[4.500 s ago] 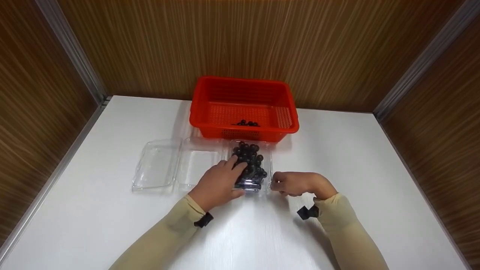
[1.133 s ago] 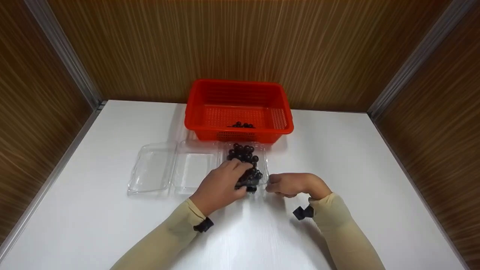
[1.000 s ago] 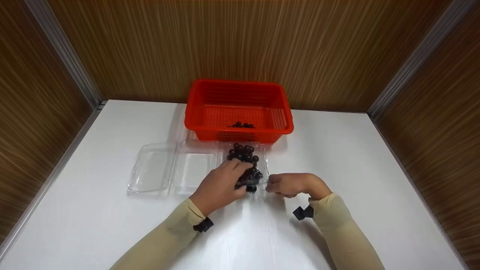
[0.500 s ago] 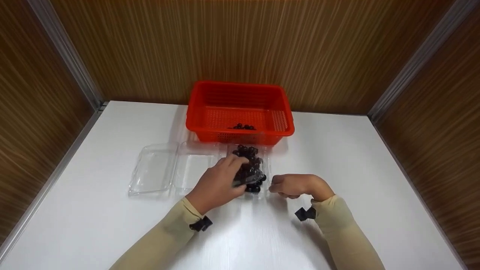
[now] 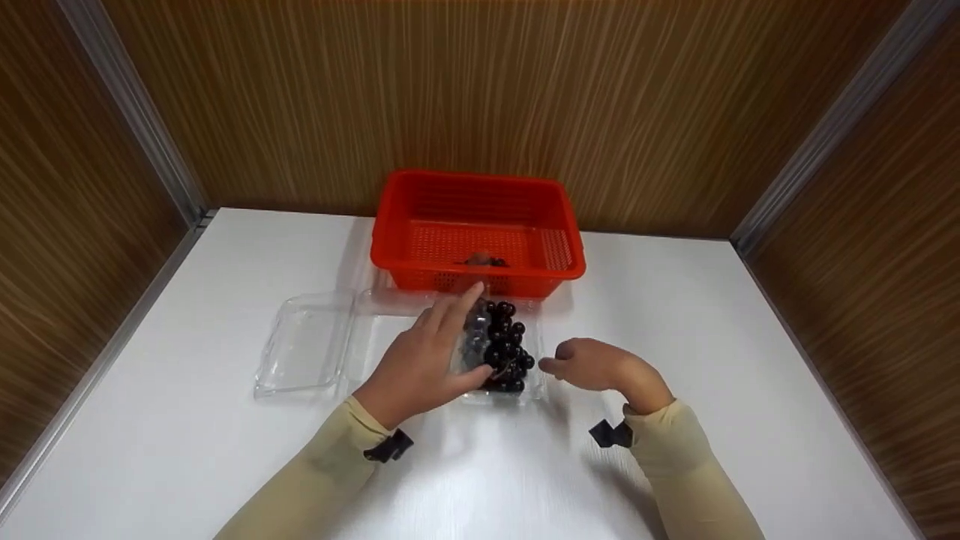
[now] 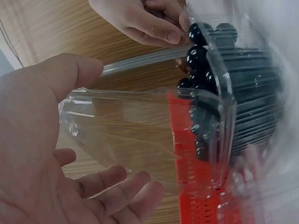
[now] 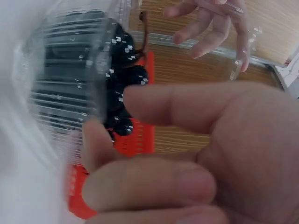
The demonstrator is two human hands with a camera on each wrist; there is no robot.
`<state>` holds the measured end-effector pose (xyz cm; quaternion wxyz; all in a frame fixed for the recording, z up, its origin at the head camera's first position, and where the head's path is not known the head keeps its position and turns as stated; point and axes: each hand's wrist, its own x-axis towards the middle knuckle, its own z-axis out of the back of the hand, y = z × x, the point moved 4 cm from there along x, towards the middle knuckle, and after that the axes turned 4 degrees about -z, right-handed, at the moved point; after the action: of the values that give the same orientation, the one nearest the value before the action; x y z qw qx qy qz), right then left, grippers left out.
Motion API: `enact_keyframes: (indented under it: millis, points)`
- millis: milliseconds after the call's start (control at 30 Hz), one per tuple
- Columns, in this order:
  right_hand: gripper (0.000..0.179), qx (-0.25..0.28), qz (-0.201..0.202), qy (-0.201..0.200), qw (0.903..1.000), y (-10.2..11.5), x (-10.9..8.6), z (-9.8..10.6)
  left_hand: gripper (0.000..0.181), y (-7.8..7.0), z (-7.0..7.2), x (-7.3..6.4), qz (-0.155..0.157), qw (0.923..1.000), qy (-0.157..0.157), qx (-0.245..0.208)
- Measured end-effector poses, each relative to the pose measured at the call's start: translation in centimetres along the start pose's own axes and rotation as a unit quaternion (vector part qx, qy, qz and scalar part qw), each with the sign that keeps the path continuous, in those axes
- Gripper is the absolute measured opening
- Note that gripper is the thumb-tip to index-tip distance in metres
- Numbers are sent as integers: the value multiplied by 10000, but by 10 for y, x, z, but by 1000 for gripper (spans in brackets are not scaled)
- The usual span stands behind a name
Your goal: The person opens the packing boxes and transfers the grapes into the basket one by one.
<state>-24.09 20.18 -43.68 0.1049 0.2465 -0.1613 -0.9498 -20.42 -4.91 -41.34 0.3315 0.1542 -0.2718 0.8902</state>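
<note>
A bunch of dark grapes [image 5: 510,354] with a brown stem [image 7: 144,37] fills a clear plastic clamshell box [image 6: 254,93], bulging above its rim. The box's lid [image 6: 126,126] stands tilted up on the left of the grapes. My left hand [image 5: 420,364] is spread at the lid, thumb toward the near side, fingers stretched away; the lid shows between thumb and fingers in the left wrist view. My right hand [image 5: 596,366] is at the box's right edge, fingers loosely bent, thumb and index finger apart, index fingertip right at the box wall in the right wrist view.
A red perforated basket [image 5: 480,274] stands directly behind the box, with more dark grapes [image 5: 498,262] inside near its front wall. Left of the box lies transparent open packaging [image 5: 304,345] on the white table [image 5: 697,315]. Wood-grain panels enclose the back and sides.
The lid, earlier pressed down over the grapes, has swung up to the left. My left fingers have straightened. My right hand's pinch at the box edge has loosened, and its fingers have shifted slightly.
</note>
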Motion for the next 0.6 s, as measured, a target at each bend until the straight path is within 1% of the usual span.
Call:
enact_keyframes:
  millis: [100, 200, 300, 433, 533, 600]
  points:
    - [44, -20, 101, -458, 9989, 6, -3, 5, 96, 4, 10, -1, 153, 9998, -93, -39]
    - [35, -26, 271, -867, 9959, 13, -5, 8, 81, 8, 21, -2, 406, 9990, -176, -5]
    - [28, -64, 419, -1162, 9923, 18, -6, 9, 68, 11, 31, -3, 665, 9974, -238, 114]
    - [25, -177, 500, -1283, 9903, 20, -7, 9, 62, 13, 41, -5, 890, 9948, -349, 349]
    - [26, -235, 488, -1219, 9911, 20, -7, 8, 60, 14, 46, -6, 1028, 9925, -409, 529]
    - [26, -245, 480, -1176, 9916, 20, -7, 8, 59, 16, 49, -5, 1137, 9908, -392, 621]
